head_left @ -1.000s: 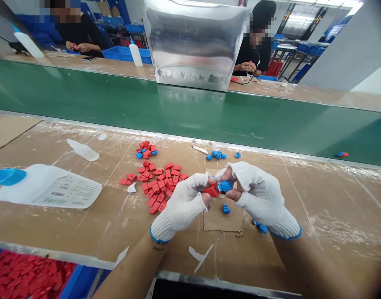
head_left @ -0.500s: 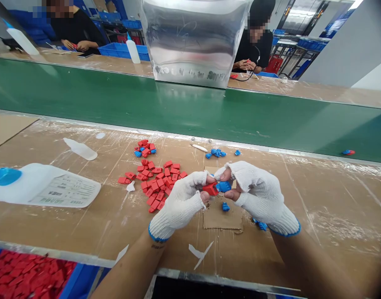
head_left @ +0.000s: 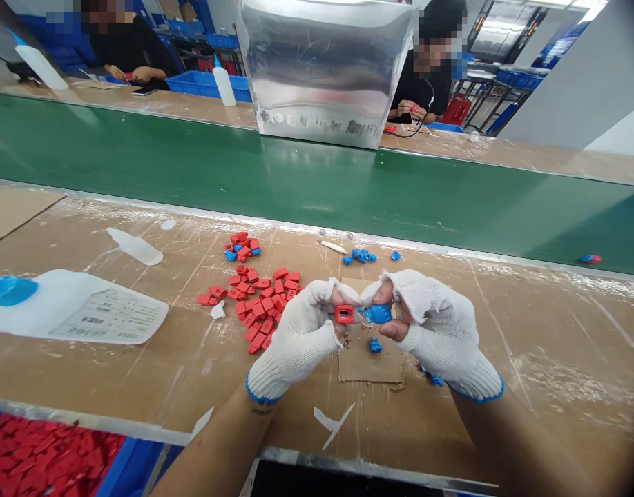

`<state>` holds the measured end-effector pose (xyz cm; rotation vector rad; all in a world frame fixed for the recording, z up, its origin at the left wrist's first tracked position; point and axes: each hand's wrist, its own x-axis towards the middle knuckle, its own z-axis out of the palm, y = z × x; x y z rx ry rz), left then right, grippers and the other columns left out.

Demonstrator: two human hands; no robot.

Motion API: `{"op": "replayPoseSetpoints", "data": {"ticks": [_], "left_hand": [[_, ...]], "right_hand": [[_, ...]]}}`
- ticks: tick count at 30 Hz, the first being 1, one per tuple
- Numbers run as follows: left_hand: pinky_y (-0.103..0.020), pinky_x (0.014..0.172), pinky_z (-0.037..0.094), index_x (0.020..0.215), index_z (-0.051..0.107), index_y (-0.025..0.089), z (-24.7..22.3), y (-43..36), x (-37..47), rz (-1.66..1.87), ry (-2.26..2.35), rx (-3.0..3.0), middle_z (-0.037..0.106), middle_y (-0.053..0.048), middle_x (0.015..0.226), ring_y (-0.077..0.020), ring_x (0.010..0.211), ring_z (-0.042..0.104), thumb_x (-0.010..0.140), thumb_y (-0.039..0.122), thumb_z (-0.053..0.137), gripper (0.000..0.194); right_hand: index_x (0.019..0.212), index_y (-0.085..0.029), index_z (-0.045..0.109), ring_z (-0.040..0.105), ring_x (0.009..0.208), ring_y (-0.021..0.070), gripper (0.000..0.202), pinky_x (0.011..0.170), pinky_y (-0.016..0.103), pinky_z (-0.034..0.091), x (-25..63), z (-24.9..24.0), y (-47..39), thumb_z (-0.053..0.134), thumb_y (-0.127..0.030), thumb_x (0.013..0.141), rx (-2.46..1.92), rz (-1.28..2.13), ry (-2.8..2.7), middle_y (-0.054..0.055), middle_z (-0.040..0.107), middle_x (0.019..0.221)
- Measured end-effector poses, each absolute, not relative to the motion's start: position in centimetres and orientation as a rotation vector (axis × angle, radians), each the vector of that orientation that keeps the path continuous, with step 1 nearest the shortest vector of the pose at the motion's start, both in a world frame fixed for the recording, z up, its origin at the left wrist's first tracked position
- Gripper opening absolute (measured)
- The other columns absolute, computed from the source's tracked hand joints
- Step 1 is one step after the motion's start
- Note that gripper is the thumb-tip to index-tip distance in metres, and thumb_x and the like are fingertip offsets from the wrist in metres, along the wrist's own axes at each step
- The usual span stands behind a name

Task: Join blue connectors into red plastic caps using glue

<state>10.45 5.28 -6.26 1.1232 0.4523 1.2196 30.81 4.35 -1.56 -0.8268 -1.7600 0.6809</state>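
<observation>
My left hand (head_left: 309,328), in a white fingerless glove, pinches a small red plastic piece (head_left: 344,315) whose dark hollow opening faces me. Between the thumb and fingers of my right hand (head_left: 434,321), gloved alike, is a small blue plastic figure part (head_left: 378,313). The two pieces are held close, side by side; whether they touch I cannot tell. Below them, another blue piece (head_left: 376,345) lies on a cardboard square (head_left: 371,369). A heap of red pieces (head_left: 262,304) spreads left of my left hand. More blue pieces (head_left: 434,377) are partly hidden under my right wrist.
A white bottle (head_left: 97,310) and a smaller translucent one (head_left: 135,246) lie at left. A white pen-like tool (head_left: 332,246) and blue pieces (head_left: 359,256) lie farther back. Beyond runs a green belt (head_left: 193,166). A blue bin (head_left: 133,462) of red pieces stands lower left. Two people sit opposite.
The red piece has turned so its opening faces me, and the blue part has shifted slightly right, away from it. On the belt, a red-and-blue piece has moved right.
</observation>
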Motion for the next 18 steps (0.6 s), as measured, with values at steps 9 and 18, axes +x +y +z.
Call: {"op": "replayPoseSetpoints", "data": {"ticks": [9,18], "left_hand": [[-0.034,0.071,0.061,0.080,0.054,0.024,-6.8,4.9,10.8,1.508,0.695,1.370,0.082,-0.003,0.093,-0.0203,0.080,0.076,0.077,0.011,0.086,0.035],[-0.039,0.073,0.060,0.069,0.048,0.025,-7.1,4.7,10.3,1.556,0.862,1.612,0.082,-0.003,0.090,-0.0222,0.078,0.074,0.076,0.009,0.084,0.040]], "right_hand": [[0.087,-0.026,0.071,0.078,0.090,0.0241,0.015,0.078,0.039,0.065,29.8,-1.9,3.7,0.085,-0.021,0.090,-0.803,0.705,-1.744,0.002,0.078,0.097],[0.085,-0.027,0.065,0.078,0.088,0.0234,0.019,0.072,0.038,0.064,29.4,-2.5,4.1,0.080,-0.019,0.094,-0.758,0.585,-1.842,0.003,0.078,0.099]]}}
